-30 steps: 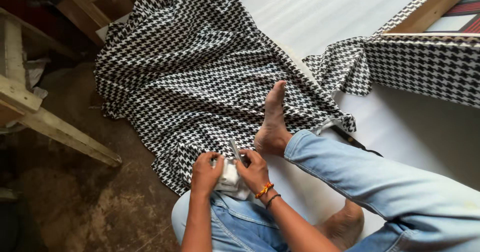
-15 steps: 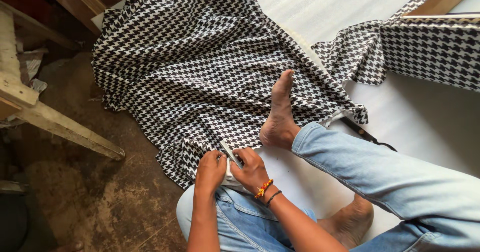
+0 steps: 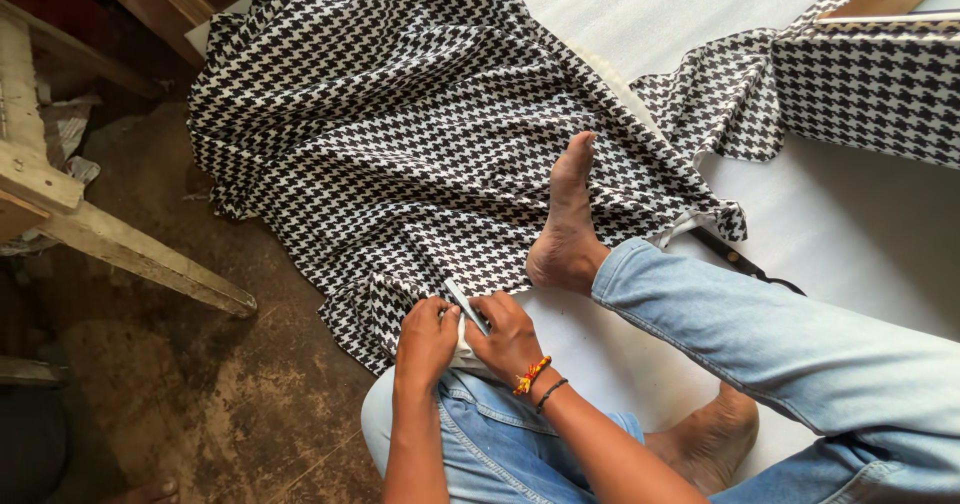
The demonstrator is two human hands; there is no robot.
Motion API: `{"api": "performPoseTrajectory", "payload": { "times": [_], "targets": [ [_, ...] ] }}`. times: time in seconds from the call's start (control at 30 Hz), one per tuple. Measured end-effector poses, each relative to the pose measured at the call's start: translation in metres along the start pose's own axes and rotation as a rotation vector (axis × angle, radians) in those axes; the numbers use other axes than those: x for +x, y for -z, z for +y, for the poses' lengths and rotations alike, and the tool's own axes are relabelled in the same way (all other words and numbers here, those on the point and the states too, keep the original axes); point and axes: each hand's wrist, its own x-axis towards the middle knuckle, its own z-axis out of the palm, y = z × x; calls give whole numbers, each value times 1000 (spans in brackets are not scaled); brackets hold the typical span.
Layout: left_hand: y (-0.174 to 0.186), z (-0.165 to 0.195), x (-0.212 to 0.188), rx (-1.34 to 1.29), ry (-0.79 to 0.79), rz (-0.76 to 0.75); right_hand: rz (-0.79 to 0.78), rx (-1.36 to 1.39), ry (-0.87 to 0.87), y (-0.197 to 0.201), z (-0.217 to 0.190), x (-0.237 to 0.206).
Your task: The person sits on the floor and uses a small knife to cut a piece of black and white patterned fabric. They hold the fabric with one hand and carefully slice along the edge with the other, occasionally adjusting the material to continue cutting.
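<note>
A large black-and-white houndstooth cloth (image 3: 400, 134) lies spread over the floor and a white sheet (image 3: 860, 234). My left hand (image 3: 425, 339) pinches the cloth's near edge above my knee. My right hand (image 3: 508, 336), with red and black wristbands, holds a small grey blade-like tool (image 3: 466, 306) against that same edge. A bit of white lining shows between the two hands. My bare right foot (image 3: 565, 224) rests on the cloth, pressing it down. My legs are in blue jeans (image 3: 760, 334).
A wooden frame beam (image 3: 120, 244) slants across the dirt floor at the left. More houndstooth cloth covers a wooden-framed panel (image 3: 870, 74) at the upper right. A dark thin tool (image 3: 745, 262) lies on the white sheet beside my leg.
The view has shifted slightly, so everything sits a little lower and to the right. Both hands stay together at the cloth's edge, the right hand still on the small tool.
</note>
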Motion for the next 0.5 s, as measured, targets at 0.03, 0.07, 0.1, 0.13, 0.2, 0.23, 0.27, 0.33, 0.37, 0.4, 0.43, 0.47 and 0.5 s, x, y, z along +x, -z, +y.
{"api": "performPoseTrajectory", "payload": {
  "times": [0.03,0.07,0.1,0.13,0.2,0.23,0.27,0.33,0.37,0.4,0.43,0.47,0.5],
  "targets": [
    [0,1,0,4,0,1,0,-9,0,0,-1,1],
    [1,1,0,9,0,1,-15,-12,-11,-1,-1,1],
    [1,2,0,5,28,-5,-29,-16,-22,-2,-2,4],
    [2,2,0,2,56,-10,-43,-20,-33,-2,-3,5],
    [4,3,0,-1,96,10,-59,-14,-35,-2,-3,9],
    [5,3,-1,-3,105,36,-64,-13,-35,-2,-3,11],
    [6,3,-1,-4,115,62,-57,15,-48,-2,-3,12],
    [7,3,-1,-19,121,65,-47,76,-79,-3,-5,10],
    [8,4,-2,-27,127,69,-23,80,-84,-3,-5,10],
    [9,4,-3,-27,148,64,-3,85,-91,-3,-5,7],
    [9,5,-3,-27,168,60,18,90,-96,-4,-5,6],
    [10,6,-1,-28,181,57,10,88,-100,-4,-5,5],
    [11,7,-1,-21,195,49,3,85,-105,-4,-5,4]
  ]
}}
